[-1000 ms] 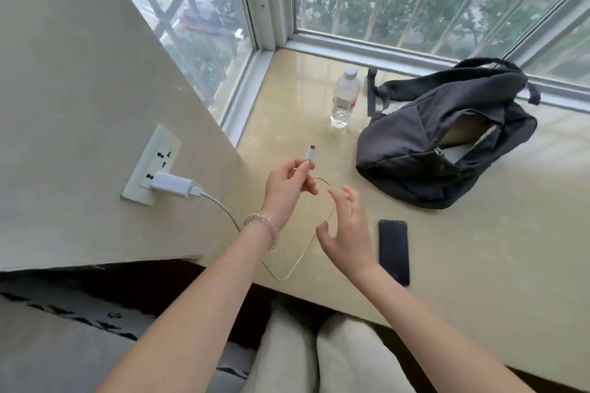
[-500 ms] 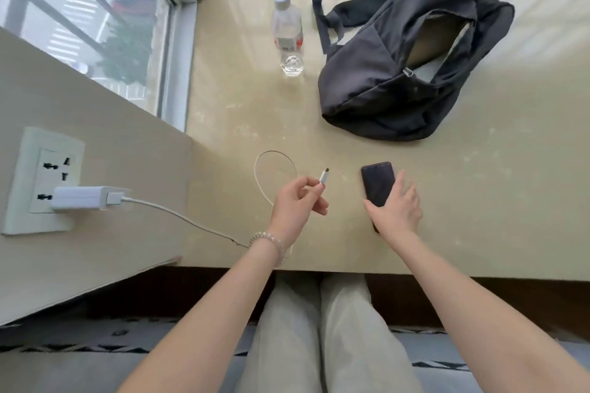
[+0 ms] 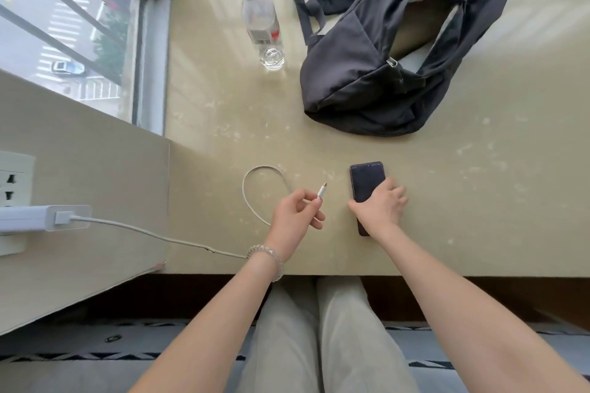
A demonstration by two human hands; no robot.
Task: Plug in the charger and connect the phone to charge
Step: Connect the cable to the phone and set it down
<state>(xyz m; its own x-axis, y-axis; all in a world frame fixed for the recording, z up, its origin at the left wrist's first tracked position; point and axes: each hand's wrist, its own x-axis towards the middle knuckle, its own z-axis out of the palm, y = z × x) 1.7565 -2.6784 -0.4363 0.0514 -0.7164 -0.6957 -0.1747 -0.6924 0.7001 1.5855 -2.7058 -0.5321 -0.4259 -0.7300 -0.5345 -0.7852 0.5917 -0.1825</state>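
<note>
A white charger [image 3: 41, 217] sits plugged into the wall socket [image 3: 12, 188] at the far left. Its white cable [image 3: 255, 182] runs across the beige sill and loops behind my left hand [image 3: 295, 212]. That hand pinches the cable just below its connector tip [image 3: 321, 191], which points up and to the right. A black phone [image 3: 366, 183] lies screen up on the sill to the right of the connector. My right hand [image 3: 380, 209] lies over the phone's lower half, fingers wrapped around its edges.
A dark grey backpack [image 3: 376, 73] lies open at the back right of the sill [image 3: 223, 124]. A clear water bottle [image 3: 263, 25] stands to its left near the window. The sill's front edge runs just below my wrists.
My right hand has closed further over the phone's lower half. My left hand holds the connector in about the same spot. The view has tilted slightly further down.
</note>
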